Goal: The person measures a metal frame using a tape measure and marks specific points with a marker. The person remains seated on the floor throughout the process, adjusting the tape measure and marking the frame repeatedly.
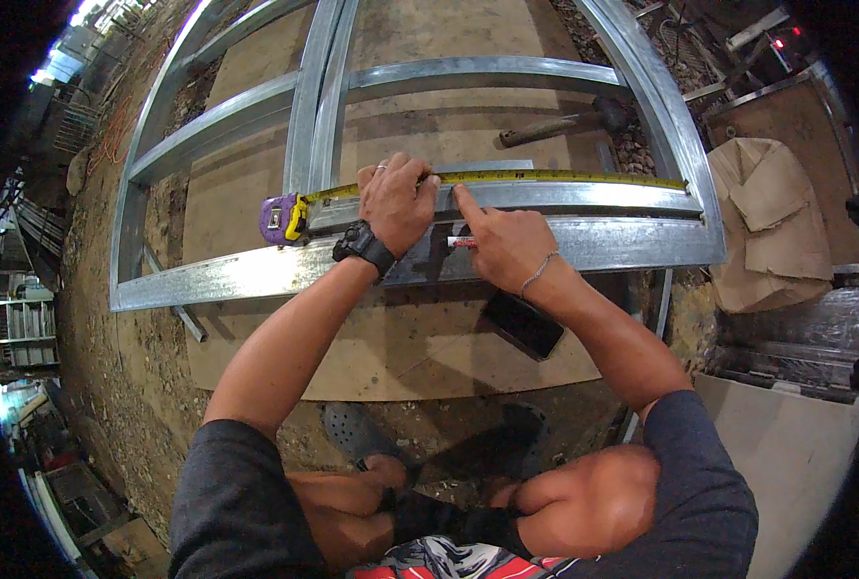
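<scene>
A tape measure (282,220) with a purple and yellow case rests at the left end of a loose metal tube (603,199). Its yellow blade (584,178) runs rightward along the tube to the frame's right side. My left hand (398,205), fingers curled, grips the blade against the tube. In my right hand (514,243) is a white and red marker (461,242), partly hidden by the palm. That hand's index finger stretches to the blade's near edge. Both hands are over the near rail of a galvanized metal frame (632,241).
A mallet (613,116) lies inside the frame at the right. Below the near rail, a dark phone-like rectangle (524,326) sits on a brown board (352,362). Folded brown paper (762,217) is to the right. My clogs (357,432) stand near the board's edge.
</scene>
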A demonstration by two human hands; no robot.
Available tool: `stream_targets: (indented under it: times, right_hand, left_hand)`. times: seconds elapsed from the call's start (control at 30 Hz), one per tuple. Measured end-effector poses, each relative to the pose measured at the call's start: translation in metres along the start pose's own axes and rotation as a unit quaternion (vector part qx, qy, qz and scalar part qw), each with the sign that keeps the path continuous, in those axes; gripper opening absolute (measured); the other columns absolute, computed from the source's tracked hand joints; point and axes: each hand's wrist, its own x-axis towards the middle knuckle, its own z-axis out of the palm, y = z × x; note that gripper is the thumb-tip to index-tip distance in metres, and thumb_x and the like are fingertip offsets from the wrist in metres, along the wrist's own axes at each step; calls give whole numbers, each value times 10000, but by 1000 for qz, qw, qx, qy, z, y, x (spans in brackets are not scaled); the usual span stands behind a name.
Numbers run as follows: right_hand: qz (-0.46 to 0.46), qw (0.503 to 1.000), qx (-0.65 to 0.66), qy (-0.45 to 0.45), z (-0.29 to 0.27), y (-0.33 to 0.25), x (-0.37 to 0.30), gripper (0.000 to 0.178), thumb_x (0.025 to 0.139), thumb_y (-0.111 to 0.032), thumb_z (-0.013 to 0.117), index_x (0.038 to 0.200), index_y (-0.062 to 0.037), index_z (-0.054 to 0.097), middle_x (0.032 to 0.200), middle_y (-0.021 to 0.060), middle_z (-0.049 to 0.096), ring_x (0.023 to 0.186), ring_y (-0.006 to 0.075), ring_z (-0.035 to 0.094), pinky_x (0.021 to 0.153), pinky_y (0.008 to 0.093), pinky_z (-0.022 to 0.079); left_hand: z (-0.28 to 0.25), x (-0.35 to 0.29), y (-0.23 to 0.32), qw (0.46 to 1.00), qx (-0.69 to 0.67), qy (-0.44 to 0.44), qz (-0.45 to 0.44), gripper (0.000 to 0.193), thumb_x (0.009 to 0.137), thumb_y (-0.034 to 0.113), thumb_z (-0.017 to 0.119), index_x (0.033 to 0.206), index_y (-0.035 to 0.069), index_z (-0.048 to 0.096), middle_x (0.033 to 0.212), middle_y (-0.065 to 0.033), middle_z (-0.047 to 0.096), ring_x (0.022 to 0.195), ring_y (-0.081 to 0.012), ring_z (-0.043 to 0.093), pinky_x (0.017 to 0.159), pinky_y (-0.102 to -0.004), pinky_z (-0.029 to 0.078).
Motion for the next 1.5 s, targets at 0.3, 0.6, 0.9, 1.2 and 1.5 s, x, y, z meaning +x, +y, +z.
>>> stream_targets:
  times: [0.3, 0.6, 0.9, 1.2, 1.5]
  right_hand:
    - [-10, 1000, -3, 6, 1, 1, 0, 779, 935, -238, 726, 1632, -60, 428, 960, 194, 781, 803, 399, 770, 701, 510, 601]
    - [-13, 1000, -6, 9, 1, -1, 0, 807, 930, -231, 720, 1658, -111, 392, 944, 185, 782, 804, 401, 770, 706, 517, 604]
    - [-13, 1000, -3, -13, -8, -5, 1, 759, 991, -276, 682, 1670, -126, 378, 942, 201, 790, 813, 405, 779, 721, 517, 618]
    - [-17, 1000, -22, -1, 0, -2, -2, 761, 1005, -297, 685, 1681, -129, 376, 970, 196, 777, 813, 387, 787, 695, 494, 625]
    - [-52, 984, 110, 131, 6, 8, -18, 433, 926, -211, 748, 1350, -144, 692, 931, 166, 755, 787, 369, 756, 663, 470, 588]
  left_hand:
    - [-1, 1, 2, 1000, 2, -9, -4, 181, 985, 277, 686, 1003, 105, 740, 1011, -129, 684, 1050, -363, 662, 996, -490, 398]
    - [0, 0, 1, 1000, -2, 6, 6, 172, 976, 277, 698, 998, 113, 744, 1001, -122, 677, 1026, -357, 657, 971, -486, 402]
    - [0, 0, 1, 1000, 4, 5, 2, 155, 975, 258, 690, 992, 112, 739, 998, -121, 678, 1033, -358, 658, 973, -484, 404]
    - [0, 1, 3, 1000, -1, 1, -3, 150, 968, 254, 692, 983, 115, 747, 989, -108, 678, 1033, -346, 659, 975, -477, 403]
    - [1, 2, 4, 1000, 6, -2, 5, 153, 971, 258, 702, 1007, 117, 748, 999, -106, 685, 1046, -333, 662, 999, -478, 398]
